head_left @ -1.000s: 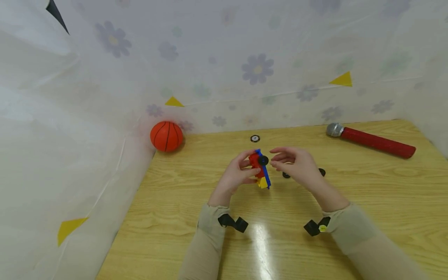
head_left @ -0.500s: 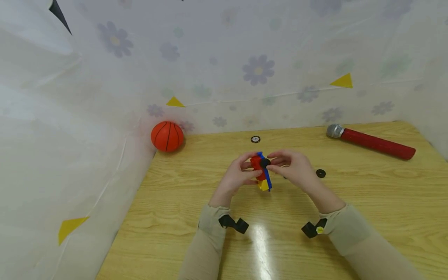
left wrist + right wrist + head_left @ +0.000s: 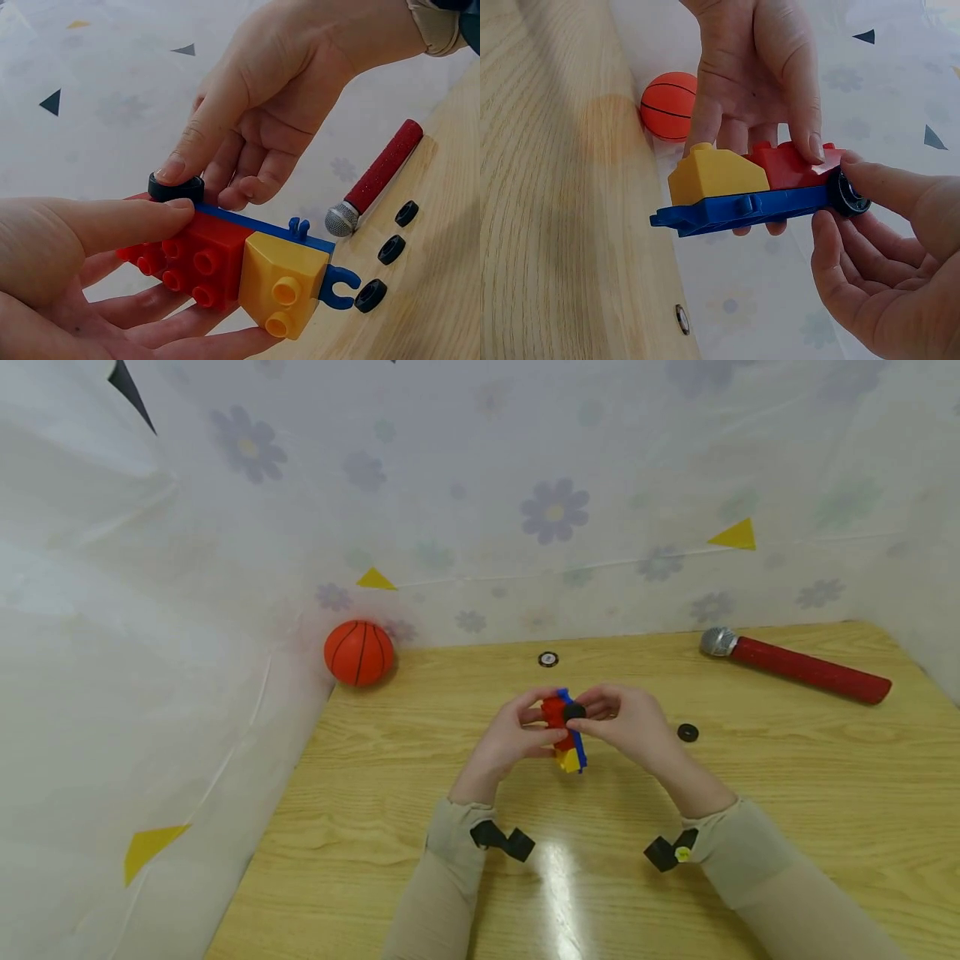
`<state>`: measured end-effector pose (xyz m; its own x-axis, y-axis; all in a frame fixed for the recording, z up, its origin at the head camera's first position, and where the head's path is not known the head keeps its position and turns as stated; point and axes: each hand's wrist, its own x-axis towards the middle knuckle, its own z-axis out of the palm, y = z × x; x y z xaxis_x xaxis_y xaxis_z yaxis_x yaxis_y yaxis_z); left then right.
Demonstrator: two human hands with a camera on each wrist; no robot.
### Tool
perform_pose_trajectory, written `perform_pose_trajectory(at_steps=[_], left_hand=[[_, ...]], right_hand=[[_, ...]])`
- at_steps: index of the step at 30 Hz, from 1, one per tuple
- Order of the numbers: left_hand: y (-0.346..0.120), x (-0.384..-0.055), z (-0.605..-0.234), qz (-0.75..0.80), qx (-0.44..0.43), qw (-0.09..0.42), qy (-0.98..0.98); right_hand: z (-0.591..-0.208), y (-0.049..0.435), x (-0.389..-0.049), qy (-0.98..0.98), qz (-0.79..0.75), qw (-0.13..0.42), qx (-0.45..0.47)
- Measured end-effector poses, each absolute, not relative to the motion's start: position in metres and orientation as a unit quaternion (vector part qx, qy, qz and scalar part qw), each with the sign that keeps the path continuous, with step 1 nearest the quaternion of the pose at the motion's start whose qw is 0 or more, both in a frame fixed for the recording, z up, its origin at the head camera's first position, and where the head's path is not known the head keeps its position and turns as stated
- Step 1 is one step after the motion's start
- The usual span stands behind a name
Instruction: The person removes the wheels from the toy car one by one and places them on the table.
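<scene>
My left hand (image 3: 506,745) grips a toy block car above the table, its thumb on a red brick (image 3: 214,262). The car has a blue base (image 3: 739,214), with the red brick and a sloped yellow brick (image 3: 281,281) on it. A hook sticks out at the yellow end of the base. At the other end a black wheel (image 3: 849,193) sits against the base's side. My right hand (image 3: 633,722) pinches that wheel between thumb and forefinger. Several loose black wheels lie in a row on the table; the nearest wheel (image 3: 370,295) appears just past the hook.
An orange toy basketball (image 3: 358,653) rests at the table's back left corner. Toward the back right lies a red microphone (image 3: 810,668) with a silver head. A small round black-and-white disc (image 3: 548,659) is near the back edge, before a flowered plastic sheet (image 3: 450,510).
My right hand has moved left to the car, and its fingers now pinch the wheel. The left hand has shifted slightly right and down with the car.
</scene>
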<state>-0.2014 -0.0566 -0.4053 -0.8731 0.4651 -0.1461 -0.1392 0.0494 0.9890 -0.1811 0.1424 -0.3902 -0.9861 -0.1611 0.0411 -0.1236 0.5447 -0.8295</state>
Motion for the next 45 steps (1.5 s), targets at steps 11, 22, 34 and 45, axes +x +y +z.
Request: perform_pose_trajectory(at_steps=[11,22,34,45], left_hand=[[-0.0580,-0.2027,-0.4078,0.667,0.130,0.230,0.697],[-0.0583,-0.2022,-0.4047,0.659,0.156,0.254,0.691],[-0.0561,-0.2003,-0.4053,0.656,0.147,0.257,0.695],[-0.0580,-0.2016,-0.4071,0.651,0.158,0.275,0.690]], right_hand=[[-0.3897,0.1408,-0.1810,0.875,-0.478,0.033,-0.072],[-0.3870,0.1418,-0.1785,0.881,-0.465,0.024,-0.076],[-0.3889,0.1441,-0.1794,0.886,-0.456,0.021,-0.080],[-0.3930,0.1492,-0.1830,0.905,-0.403,0.036,-0.134]])
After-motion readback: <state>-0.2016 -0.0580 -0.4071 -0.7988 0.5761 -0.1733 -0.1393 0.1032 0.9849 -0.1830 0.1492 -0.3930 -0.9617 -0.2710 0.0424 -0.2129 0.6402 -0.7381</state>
